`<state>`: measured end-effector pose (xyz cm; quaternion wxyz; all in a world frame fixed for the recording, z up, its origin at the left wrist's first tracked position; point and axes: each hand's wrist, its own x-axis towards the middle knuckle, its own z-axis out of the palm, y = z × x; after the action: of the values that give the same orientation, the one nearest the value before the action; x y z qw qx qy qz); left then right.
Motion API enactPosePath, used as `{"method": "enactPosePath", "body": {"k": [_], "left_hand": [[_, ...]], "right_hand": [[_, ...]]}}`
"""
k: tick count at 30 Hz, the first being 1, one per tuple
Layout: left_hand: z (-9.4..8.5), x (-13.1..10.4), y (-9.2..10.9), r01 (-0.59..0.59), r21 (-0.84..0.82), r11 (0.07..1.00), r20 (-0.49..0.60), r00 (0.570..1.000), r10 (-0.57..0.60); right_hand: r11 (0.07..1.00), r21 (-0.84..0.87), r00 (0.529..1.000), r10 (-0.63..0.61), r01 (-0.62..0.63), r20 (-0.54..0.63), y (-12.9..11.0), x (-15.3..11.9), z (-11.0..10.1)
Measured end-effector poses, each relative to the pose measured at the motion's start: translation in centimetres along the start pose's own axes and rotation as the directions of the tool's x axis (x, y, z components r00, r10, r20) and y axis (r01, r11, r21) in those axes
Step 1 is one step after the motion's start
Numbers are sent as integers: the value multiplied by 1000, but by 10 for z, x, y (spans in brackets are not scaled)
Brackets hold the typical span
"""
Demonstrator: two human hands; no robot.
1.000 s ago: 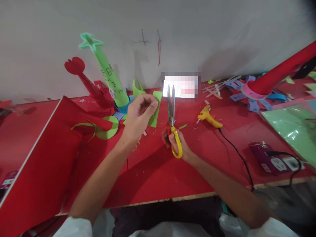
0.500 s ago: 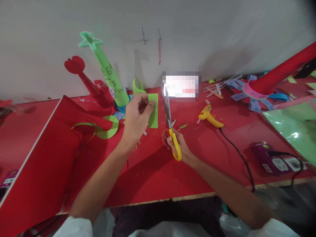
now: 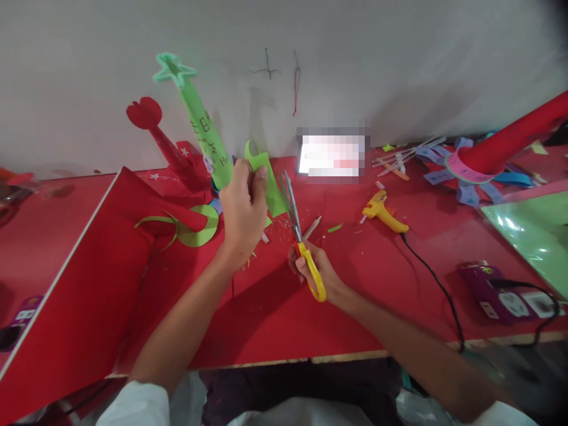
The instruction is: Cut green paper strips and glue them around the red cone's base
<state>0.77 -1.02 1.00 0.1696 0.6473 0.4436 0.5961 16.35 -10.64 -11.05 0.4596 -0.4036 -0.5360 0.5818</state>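
Pinched in my left hand [image 3: 245, 213] is a piece of light green paper [image 3: 271, 188], tilted, its right edge close to the scissors. My right hand [image 3: 313, 263] grips yellow-handled scissors [image 3: 306, 248], blades pointing up and slightly left, narrowly parted. Between the paper and the blades a small gap shows. Behind my left hand stands a green paper cone [image 3: 213, 148] with a fuzzy star on top and dark lettering. A curled green paper strip [image 3: 252, 151] rises just behind the held piece.
A yellow glue gun [image 3: 384, 212] lies to the right, its black cord running to a purple power socket [image 3: 497, 293]. A lit, blurred screen [image 3: 332, 157] leans at the back. Red board [image 3: 89, 284] stands at left; paper scraps dot the red table [image 3: 266, 331].
The green paper has tilted to the left, and my left hand has turned with it. The scissors lean more to the left. The whole view has shifted slightly.
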Motion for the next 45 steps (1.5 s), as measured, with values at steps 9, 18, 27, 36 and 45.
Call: {"method": "enactPosePath", "body": {"k": [9, 18, 27, 36, 45], "left_hand": [[-10, 9, -3, -52, -5, 999, -76, 996, 51], [-14, 12, 4, -49, 79, 996, -78, 995, 55], [-13, 11, 0, -45, 33, 998, -70, 996, 47], [-14, 12, 1, -38, 11, 999, -82, 996, 39], [-14, 11, -3, -27, -43, 999, -87, 996, 23]], "right_hand": [[997, -77, 1000, 15, -15, 2, -5, -6, 3], [999, -41, 999, 30, -29, 31, -6, -5, 3], [998, -42, 998, 45, -43, 34, -7, -5, 2], [999, -45, 998, 15, -12, 66, -2, -5, 0], [997, -74, 998, 27, -23, 56, -2, -5, 1]]}}
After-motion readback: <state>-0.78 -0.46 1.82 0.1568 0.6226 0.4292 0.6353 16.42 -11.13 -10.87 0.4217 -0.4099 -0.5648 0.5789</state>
